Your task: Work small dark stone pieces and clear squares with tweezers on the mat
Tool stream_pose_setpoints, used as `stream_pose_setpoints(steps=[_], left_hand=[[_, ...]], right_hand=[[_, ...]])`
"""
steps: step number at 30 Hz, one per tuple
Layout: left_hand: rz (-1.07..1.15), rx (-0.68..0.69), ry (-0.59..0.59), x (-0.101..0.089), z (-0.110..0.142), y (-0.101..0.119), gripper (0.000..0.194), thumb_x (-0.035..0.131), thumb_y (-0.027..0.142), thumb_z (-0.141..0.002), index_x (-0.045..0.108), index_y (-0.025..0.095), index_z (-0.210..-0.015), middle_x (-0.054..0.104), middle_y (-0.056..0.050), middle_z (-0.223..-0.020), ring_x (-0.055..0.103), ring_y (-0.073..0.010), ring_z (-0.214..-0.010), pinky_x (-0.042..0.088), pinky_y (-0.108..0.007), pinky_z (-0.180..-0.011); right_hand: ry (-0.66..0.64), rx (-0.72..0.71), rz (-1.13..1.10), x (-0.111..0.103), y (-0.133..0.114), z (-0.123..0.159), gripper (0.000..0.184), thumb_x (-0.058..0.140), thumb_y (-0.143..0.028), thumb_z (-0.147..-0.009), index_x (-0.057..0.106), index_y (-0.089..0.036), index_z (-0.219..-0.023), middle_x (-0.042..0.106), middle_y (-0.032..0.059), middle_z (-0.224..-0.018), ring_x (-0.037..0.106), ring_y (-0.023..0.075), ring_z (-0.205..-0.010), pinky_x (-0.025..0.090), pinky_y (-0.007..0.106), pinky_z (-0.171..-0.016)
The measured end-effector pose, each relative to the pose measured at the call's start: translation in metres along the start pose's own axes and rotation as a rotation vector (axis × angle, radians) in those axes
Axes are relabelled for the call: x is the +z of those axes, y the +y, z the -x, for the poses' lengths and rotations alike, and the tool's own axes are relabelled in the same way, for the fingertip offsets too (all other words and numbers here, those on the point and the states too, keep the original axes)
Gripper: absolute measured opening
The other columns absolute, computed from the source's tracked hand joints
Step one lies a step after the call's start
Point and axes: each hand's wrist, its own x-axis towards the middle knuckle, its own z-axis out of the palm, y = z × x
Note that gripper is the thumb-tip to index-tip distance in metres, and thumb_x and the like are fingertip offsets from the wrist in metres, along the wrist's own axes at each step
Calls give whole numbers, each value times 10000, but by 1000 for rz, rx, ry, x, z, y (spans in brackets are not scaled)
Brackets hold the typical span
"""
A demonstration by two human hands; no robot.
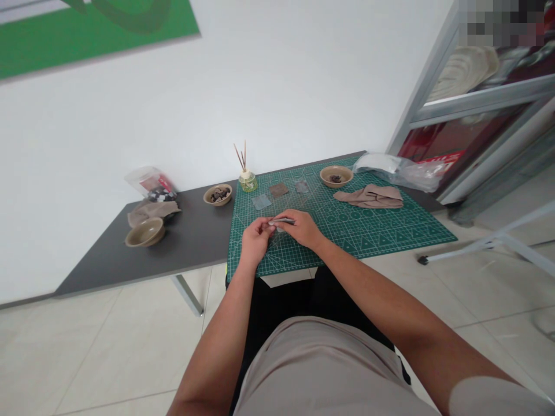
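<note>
My left hand (256,237) and my right hand (303,227) meet over the green cutting mat (347,231). A slim greyish object (284,220) is pinched in my right fingers; its kind is too small to tell. Its left end meets the fingertips of my left hand, which is closed in a pinch; what it holds there is hidden. Something whitish shows just below the fingers. Just beyond my hands lie a pale clear square (261,201), a flat brown square (278,190) and a small clear packet (302,186).
Bowls with dark bits stand at back left (218,195) and back right (336,176). A reed diffuser (248,180) is near the wall. Right: brown cloth (370,197), plastic bag (403,169). Left: another bowl (145,233), a cloth (151,212), a clear container (151,182).
</note>
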Motion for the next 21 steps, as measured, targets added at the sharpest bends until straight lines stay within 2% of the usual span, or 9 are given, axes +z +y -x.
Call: stream_pose_setpoints(steps=[4, 7, 10, 13, 15, 18, 19, 21], left_hand=[[23, 9, 7, 0, 0, 0, 186, 615, 248, -785, 686, 194, -947, 544, 33, -639, 511, -122, -607, 409, -246, -616], [37, 18, 80, 1, 1, 0, 186, 628, 259, -786, 680, 196, -953, 569, 22, -689, 520, -122, -628, 424, -250, -635], [87, 43, 172, 0, 1, -1, 208, 651, 277, -782, 665, 197, -974, 606, 2, -780, 550, -126, -683, 455, -255, -675], [124, 58, 194, 1, 1, -2, 240, 673, 264, -760, 663, 198, -991, 621, -3, -807, 575, -130, -716, 466, -254, -695], [131, 50, 190, 1, 0, -3, 255, 687, 244, -735, 664, 195, -984, 632, -4, -815, 585, -129, -723, 465, -252, -698], [154, 34, 211, 3, 0, 0, 276, 694, 223, -707, 639, 191, -975, 629, 10, -787, 588, -125, -712, 468, -253, -702], [148, 27, 211, 3, 0, 1, 265, 692, 221, -704, 629, 189, -959, 625, 15, -772, 588, -125, -704, 470, -255, -702], [79, 14, 189, 3, 2, 5, 214, 675, 212, -705, 618, 187, -910, 622, 19, -754, 589, -127, -693, 472, -262, -700]], right_hand=[[-19, 20, -3, 0, -1, 1, 93, 649, -295, -863, 712, -234, -891, 728, 6, -901, 669, 172, -869, 485, 299, -815], [78, 109, -15, 0, 3, 1, 76, 683, -296, -820, 691, -232, -860, 717, -2, -844, 667, 173, -808, 489, 295, -769], [189, 203, -52, 3, 9, -2, 172, 687, -261, -789, 651, -230, -954, 709, 5, -877, 672, 178, -819, 496, 308, -781], [104, 254, -97, 5, 13, -5, 281, 650, -213, -784, 594, -226, -1059, 705, 6, -870, 669, 179, -784, 510, 330, -770], [75, 206, -27, 6, 12, -5, 341, 658, -186, -761, 575, -217, -1091, 702, 35, -954, 658, 201, -856, 507, 366, -817], [186, 58, 197, 6, 4, -3, 340, 676, -180, -757, 589, -201, -1086, 656, 95, -1115, 589, 247, -1045, 448, 429, -950], [190, 18, 238, 6, 1, -1, 303, 671, -195, -778, 600, -202, -1072, 655, 95, -1101, 579, 248, -1051, 438, 431, -962], [106, -15, 227, 6, -6, 3, 221, 666, -245, -818, 617, -216, -1032, 676, 65, -989, 599, 225, -976, 459, 394, -920]])
